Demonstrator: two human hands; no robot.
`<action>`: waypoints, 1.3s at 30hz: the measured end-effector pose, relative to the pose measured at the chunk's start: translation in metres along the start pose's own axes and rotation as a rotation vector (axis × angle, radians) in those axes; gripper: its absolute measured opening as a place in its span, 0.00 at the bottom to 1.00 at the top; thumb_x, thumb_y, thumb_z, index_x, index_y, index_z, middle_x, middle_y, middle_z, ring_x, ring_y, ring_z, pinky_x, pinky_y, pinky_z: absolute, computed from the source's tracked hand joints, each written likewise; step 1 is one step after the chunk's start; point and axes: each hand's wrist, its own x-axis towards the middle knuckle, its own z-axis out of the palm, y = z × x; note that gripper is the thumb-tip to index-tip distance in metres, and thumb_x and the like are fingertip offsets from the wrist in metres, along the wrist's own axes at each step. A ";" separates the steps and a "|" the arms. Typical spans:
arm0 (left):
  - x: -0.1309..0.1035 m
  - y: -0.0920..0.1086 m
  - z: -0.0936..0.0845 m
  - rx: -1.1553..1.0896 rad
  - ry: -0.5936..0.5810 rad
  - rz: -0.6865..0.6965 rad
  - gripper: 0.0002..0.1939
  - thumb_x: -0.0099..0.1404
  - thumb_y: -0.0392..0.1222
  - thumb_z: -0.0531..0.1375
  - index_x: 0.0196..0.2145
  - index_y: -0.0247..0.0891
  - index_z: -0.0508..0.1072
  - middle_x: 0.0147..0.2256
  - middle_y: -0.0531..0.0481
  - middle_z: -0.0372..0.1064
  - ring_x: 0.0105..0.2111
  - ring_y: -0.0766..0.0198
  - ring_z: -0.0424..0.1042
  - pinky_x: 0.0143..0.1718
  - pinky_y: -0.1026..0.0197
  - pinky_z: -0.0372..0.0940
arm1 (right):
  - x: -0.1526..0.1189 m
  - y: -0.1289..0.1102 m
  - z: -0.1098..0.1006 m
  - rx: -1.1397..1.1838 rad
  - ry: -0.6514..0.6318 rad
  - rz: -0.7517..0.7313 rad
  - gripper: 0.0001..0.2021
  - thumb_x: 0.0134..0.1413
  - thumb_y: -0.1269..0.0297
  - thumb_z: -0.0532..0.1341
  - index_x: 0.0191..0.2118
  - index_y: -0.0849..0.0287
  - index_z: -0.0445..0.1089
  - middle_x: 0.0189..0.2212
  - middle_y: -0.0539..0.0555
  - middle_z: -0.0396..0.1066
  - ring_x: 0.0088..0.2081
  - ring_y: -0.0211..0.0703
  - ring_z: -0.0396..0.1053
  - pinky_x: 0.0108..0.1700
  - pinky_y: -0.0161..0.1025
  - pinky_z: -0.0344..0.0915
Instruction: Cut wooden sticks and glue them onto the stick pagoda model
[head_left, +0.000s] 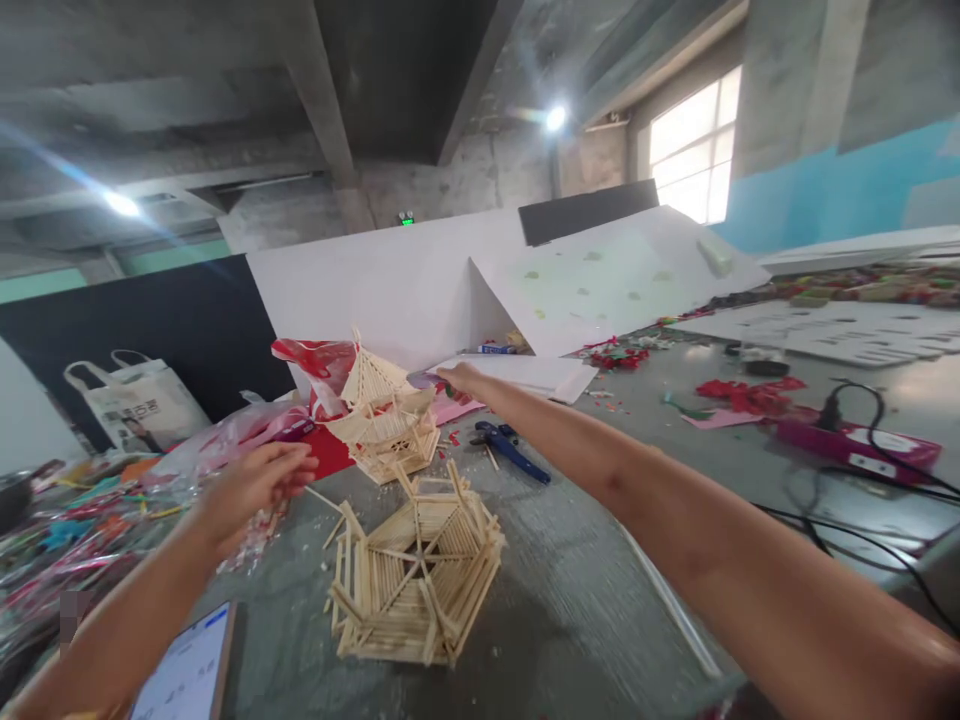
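Note:
My left hand [259, 487] hangs in the air to the left of the stick models, fingers loosely stretched out and holding nothing. My right arm stretches far across the table. At its end my right hand [459, 379] is beside a pagoda-like tower of wooden sticks [386, 415], near pink paper [454, 409]. Its fingers are small and partly hidden, so their grip is unclear. In front of me lies a many-sided wooden stick frame [420, 575], with spokes meeting at an open centre and short posts standing up. A dark blue hand tool [514, 452] rests behind it.
A phone [187, 665] lies at the near left, below several plastic-wrapped packets [82, 540]. A canvas bag [139, 405] leans against a black board [217, 325]. At the right are a purple power strip [855, 445], black cables and red scraps [750, 398]. White boards [375, 290] stand behind.

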 end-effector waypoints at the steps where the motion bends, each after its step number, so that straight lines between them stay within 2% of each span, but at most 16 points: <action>1: 0.012 -0.004 0.007 0.004 -0.038 -0.021 0.18 0.47 0.56 0.64 0.31 0.40 0.71 0.33 0.45 0.75 0.34 0.59 0.73 0.36 0.60 0.67 | 0.001 0.001 0.002 0.005 -0.022 0.014 0.18 0.60 0.54 0.52 0.38 0.67 0.67 0.25 0.53 0.69 0.24 0.35 0.67 0.27 0.33 0.64; 4: 0.044 -0.022 0.023 0.025 -0.086 -0.090 0.17 0.44 0.52 0.65 0.28 0.37 0.71 0.31 0.44 0.74 0.31 0.61 0.73 0.34 0.61 0.66 | 0.001 0.007 0.010 0.007 -0.072 0.018 0.17 0.61 0.54 0.51 0.42 0.64 0.66 0.31 0.51 0.68 0.26 0.33 0.66 0.28 0.34 0.66; 8: 0.070 -0.042 0.032 0.075 -0.129 -0.170 0.18 0.41 0.49 0.67 0.26 0.34 0.71 0.28 0.48 0.73 0.29 0.60 0.73 0.29 0.62 0.65 | -0.005 0.015 0.019 -0.075 -0.085 -0.013 0.14 0.60 0.57 0.54 0.40 0.64 0.67 0.32 0.51 0.69 0.28 0.34 0.67 0.30 0.36 0.67; 11: 0.082 -0.048 0.029 0.091 -0.128 -0.182 0.13 0.50 0.45 0.64 0.29 0.33 0.71 0.27 0.51 0.72 0.28 0.64 0.71 0.28 0.63 0.63 | -0.008 0.009 0.014 -0.180 0.023 -0.083 0.12 0.58 0.58 0.56 0.36 0.64 0.69 0.32 0.53 0.70 0.32 0.38 0.68 0.33 0.37 0.65; 14: 0.090 -0.050 0.021 0.088 -0.106 -0.167 0.07 0.60 0.40 0.58 0.31 0.32 0.69 0.28 0.52 0.70 0.26 0.69 0.69 0.28 0.64 0.64 | -0.008 -0.015 0.006 -0.268 0.128 -0.211 0.09 0.53 0.62 0.57 0.32 0.63 0.71 0.33 0.58 0.72 0.37 0.45 0.69 0.33 0.35 0.60; 20: 0.089 -0.054 0.010 0.100 -0.114 -0.153 0.09 0.64 0.42 0.55 0.35 0.33 0.68 0.30 0.52 0.67 0.27 0.69 0.68 0.29 0.62 0.65 | -0.001 -0.087 0.010 -0.359 0.147 -0.335 0.14 0.49 0.59 0.57 0.31 0.67 0.73 0.31 0.63 0.72 0.33 0.45 0.69 0.29 0.33 0.56; 24: 0.079 -0.058 0.007 0.126 -0.164 -0.148 0.09 0.64 0.42 0.56 0.38 0.33 0.68 0.33 0.51 0.68 0.29 0.68 0.69 0.31 0.61 0.66 | 0.009 -0.118 0.014 -0.392 0.159 -0.345 0.16 0.46 0.59 0.59 0.32 0.69 0.73 0.28 0.62 0.71 0.32 0.44 0.69 0.28 0.32 0.56; 32: 0.081 -0.065 0.024 0.185 -0.292 -0.155 0.11 0.64 0.43 0.56 0.39 0.33 0.69 0.35 0.50 0.69 0.31 0.67 0.70 0.32 0.59 0.67 | 0.016 -0.136 0.020 -0.454 0.185 -0.322 0.18 0.47 0.58 0.58 0.34 0.72 0.72 0.29 0.63 0.71 0.32 0.46 0.70 0.29 0.33 0.59; 39: 0.089 -0.069 0.035 0.226 -0.307 -0.123 0.13 0.64 0.44 0.55 0.43 0.33 0.68 0.38 0.48 0.69 0.33 0.65 0.70 0.33 0.58 0.68 | 0.016 -0.146 0.026 -0.447 0.168 -0.337 0.18 0.47 0.58 0.60 0.37 0.71 0.71 0.32 0.62 0.72 0.35 0.46 0.69 0.32 0.32 0.60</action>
